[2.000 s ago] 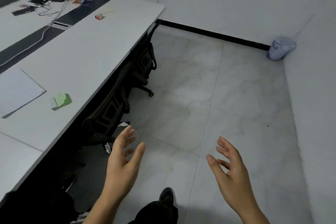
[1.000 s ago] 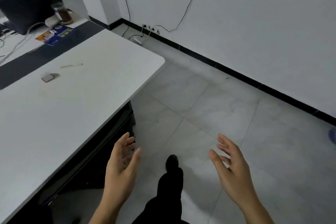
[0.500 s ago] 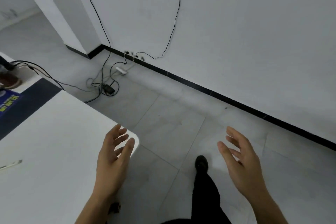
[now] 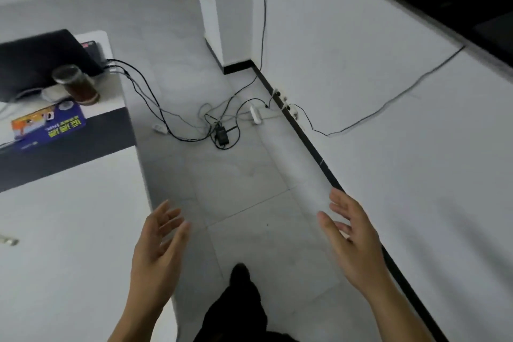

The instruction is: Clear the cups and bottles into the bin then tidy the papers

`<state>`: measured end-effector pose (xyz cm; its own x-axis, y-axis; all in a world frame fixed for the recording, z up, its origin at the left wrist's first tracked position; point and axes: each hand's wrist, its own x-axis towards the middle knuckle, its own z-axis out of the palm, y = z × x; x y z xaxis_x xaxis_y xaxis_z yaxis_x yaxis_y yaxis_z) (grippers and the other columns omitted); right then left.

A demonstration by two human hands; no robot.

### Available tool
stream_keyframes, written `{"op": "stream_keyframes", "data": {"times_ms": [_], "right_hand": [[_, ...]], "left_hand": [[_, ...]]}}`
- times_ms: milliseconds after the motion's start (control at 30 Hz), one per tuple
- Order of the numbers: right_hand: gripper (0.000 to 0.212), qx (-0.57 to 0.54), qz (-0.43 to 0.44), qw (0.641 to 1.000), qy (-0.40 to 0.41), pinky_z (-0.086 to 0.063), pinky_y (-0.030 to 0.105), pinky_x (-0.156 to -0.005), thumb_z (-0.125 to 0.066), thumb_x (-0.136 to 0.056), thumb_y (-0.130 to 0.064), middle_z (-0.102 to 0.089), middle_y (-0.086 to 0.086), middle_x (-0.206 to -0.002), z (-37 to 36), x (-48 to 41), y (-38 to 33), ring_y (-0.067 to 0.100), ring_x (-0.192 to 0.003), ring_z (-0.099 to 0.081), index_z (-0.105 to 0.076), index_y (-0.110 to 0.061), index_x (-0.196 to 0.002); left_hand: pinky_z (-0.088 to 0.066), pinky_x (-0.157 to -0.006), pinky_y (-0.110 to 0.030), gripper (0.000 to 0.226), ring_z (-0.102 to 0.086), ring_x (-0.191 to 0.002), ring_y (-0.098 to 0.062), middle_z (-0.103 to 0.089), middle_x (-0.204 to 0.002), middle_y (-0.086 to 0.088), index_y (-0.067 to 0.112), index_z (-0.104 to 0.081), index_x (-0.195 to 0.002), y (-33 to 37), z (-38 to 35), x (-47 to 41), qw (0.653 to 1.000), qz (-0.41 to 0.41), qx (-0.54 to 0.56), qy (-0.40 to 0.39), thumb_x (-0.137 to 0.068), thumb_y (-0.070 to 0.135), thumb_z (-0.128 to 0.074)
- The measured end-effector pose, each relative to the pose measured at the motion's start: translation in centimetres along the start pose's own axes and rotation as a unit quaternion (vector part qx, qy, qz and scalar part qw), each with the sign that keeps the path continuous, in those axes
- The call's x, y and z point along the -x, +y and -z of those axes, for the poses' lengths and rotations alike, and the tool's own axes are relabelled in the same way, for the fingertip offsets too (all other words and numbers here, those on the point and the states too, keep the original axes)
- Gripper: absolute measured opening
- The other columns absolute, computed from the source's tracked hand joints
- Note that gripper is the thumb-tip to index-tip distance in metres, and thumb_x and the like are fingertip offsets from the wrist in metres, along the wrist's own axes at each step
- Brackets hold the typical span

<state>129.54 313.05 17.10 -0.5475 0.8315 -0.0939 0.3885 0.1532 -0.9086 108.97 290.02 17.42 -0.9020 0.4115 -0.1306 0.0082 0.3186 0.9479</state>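
Observation:
My left hand (image 4: 156, 253) is held out over the corner edge of the white table (image 4: 63, 230), fingers spread and empty. My right hand (image 4: 352, 241) hovers over the floor near the wall, palm inward, also empty. At the table's far end stands a glass jar of brown liquid (image 4: 76, 83) with a lid, in front of a black laptop (image 4: 39, 58). Next to the jar lies a blue and orange printed leaflet (image 4: 48, 125) on the table's dark strip. No bin is in view.
A tangle of black cables with a power adapter (image 4: 222, 133) and a white power strip (image 4: 255, 115) lies on the tiled floor. A white wall (image 4: 388, 119) with black skirting runs along the right. A white pillar (image 4: 222, 8) stands ahead. My dark-trousered leg and shoe (image 4: 240, 275) are below.
The view has swung left around the table's end: the bin and the paper stack left the frame, and the cables, the jar and the laptop came into view. Both hands stay open and empty.

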Motion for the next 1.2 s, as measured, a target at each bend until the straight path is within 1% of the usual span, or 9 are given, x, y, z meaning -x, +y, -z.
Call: {"op": "stream_keyframes", "data": {"times_ms": [133,233,333,567,733,900,967,1067,1200], "right_hand": [[0.050,0.022,0.025,0.997,-0.074,-0.046,0.017,-0.092,-0.066,-0.092,-0.031,-0.055,-0.023,-0.135,-5.0,-12.4,-0.8,-0.008,-0.122,-0.052,-0.050,-0.032,-0.139],[0.050,0.026,0.027,0.994,-0.106,-0.048,0.017,-0.094,-0.066,-0.092,-0.030,-0.055,-0.020,-0.136,-9.0,-21.3,-1.8,-0.008,-0.122,-0.052,-0.050,-0.031,-0.139],[0.053,0.018,0.031,0.992,-0.121,-0.046,0.008,-0.089,-0.067,-0.089,-0.033,-0.056,-0.019,-0.136,-11.8,-29.4,-4.9,-0.007,-0.121,-0.053,-0.050,-0.029,-0.139],[0.049,-0.005,0.039,0.994,-0.104,-0.044,0.004,-0.086,-0.067,-0.092,-0.022,-0.058,-0.016,-0.134,-15.3,-48.0,-10.7,-0.009,-0.120,-0.054,-0.052,-0.026,-0.139],[0.046,0.003,0.030,0.992,-0.120,-0.042,0.010,-0.088,-0.065,-0.093,-0.027,-0.057,-0.016,-0.135,-20.8,-63.4,-10.6,-0.013,-0.119,-0.051,-0.051,-0.033,-0.137],[0.056,0.011,0.034,0.982,-0.185,-0.042,-0.001,-0.081,-0.062,-0.090,-0.039,-0.056,-0.013,-0.135,-27.3,-79.8,-14.8,-0.015,-0.118,-0.049,-0.048,-0.026,-0.142],[0.056,0.018,0.050,0.974,-0.220,-0.042,-0.002,-0.082,-0.063,-0.091,-0.036,-0.056,-0.011,-0.136,-30.4,-86.2,-18.3,-0.011,-0.119,-0.050,-0.047,-0.024,-0.143],[0.052,0.030,0.072,0.959,-0.273,-0.041,-0.002,-0.081,-0.064,-0.094,-0.029,-0.057,-0.009,-0.134,-35.4,-93.9,-23.5,-0.010,-0.118,-0.051,-0.048,-0.023,-0.143],[0.051,0.041,0.093,0.941,-0.323,-0.042,0.000,-0.081,-0.064,-0.094,-0.029,-0.056,-0.015,-0.132,-42.6,-101.6,-29.3,-0.010,-0.119,-0.051,-0.048,-0.025,-0.142]], "left_hand": [[-0.046,-0.082,-0.017,0.046,-0.063,-0.109,-0.005,-0.065,-0.122,0.003,0.023,-0.052,-0.135,-1.5,-3.4,-8.4,0.998,0.031,0.009,0.057,-0.091,0.016,-0.065],[-0.046,-0.083,-0.013,0.047,-0.061,-0.110,0.001,-0.064,-0.123,0.007,0.027,-0.050,-0.135,-0.9,-5.0,-16.6,0.996,0.042,0.019,0.076,-0.092,0.017,-0.064],[-0.049,-0.081,-0.012,0.046,-0.061,-0.111,-0.001,-0.063,-0.122,0.010,0.030,-0.049,-0.133,2.4,-5.4,-25.5,0.995,0.032,0.022,0.091,-0.092,0.013,-0.063],[-0.049,-0.093,-0.030,0.052,-0.059,-0.117,-0.010,-0.060,-0.128,0.004,0.025,-0.045,-0.141,8.5,-6.3,-45.5,0.996,0.012,0.012,0.082,-0.091,0.023,-0.061],[-0.051,-0.095,-0.033,0.048,-0.059,-0.116,-0.009,-0.060,-0.128,0.003,0.027,-0.045,-0.138,8.1,-10.4,-60.4,0.995,0.025,-0.012,0.098,-0.094,0.018,-0.060],[-0.051,-0.092,-0.029,0.050,-0.060,-0.113,-0.005,-0.061,-0.127,0.005,0.028,-0.046,-0.138,10.2,-12.4,-74.9,0.993,0.072,-0.023,0.093,-0.092,0.024,-0.064],[-0.052,-0.090,-0.028,0.044,-0.062,-0.111,-0.005,-0.063,-0.124,0.007,0.036,-0.050,-0.131,12.1,-11.3,-80.4,0.990,0.067,-0.006,0.125,-0.091,0.026,-0.067],[-0.051,-0.087,-0.035,0.042,-0.065,-0.109,-0.011,-0.066,-0.119,0.005,0.049,-0.054,-0.120,14.4,-8.7,-86.5,0.977,0.075,0.041,0.196,-0.081,0.048,-0.069],[-0.050,-0.089,-0.039,0.047,-0.065,-0.108,-0.014,-0.066,-0.119,0.003,0.050,-0.056,-0.117,15.4,-5.8,-93.1,0.955,0.103,0.068,0.271,-0.072,0.057,-0.067]]}}
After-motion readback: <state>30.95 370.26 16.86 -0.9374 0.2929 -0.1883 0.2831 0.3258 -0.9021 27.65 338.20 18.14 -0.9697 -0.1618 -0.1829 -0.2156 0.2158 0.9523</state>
